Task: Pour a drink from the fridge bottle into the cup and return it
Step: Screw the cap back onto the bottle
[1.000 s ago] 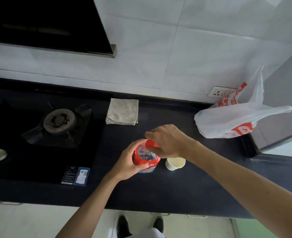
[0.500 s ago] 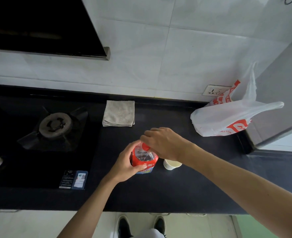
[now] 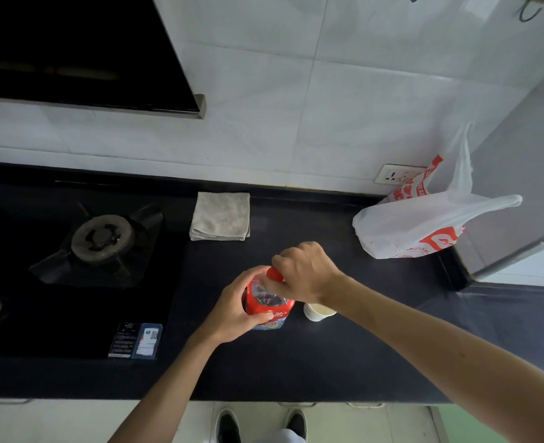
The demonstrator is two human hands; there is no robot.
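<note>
Bottle [image 3: 269, 303] upright on counter [image 3: 328, 356], lower centre of frame.
Its body is clasped by the left hand [image 3: 233, 311]; its cap [image 3: 275, 274] is pinched by the right hand [image 3: 307, 273]. Thin, slick, squeezable plastic is judged likely, so a firm mid-body hold is advised. The cup [image 3: 315, 314] is set just right of it.

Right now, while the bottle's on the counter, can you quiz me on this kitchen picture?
1. Which hand holds the bottle by its body?
2. What do the right hand fingers grip? A) cup B) cap C) nothing
3. True or false: the cup stands left of the bottle.
Key: 1. The left hand. 2. B. 3. False; the cup stands right of the bottle.
</note>
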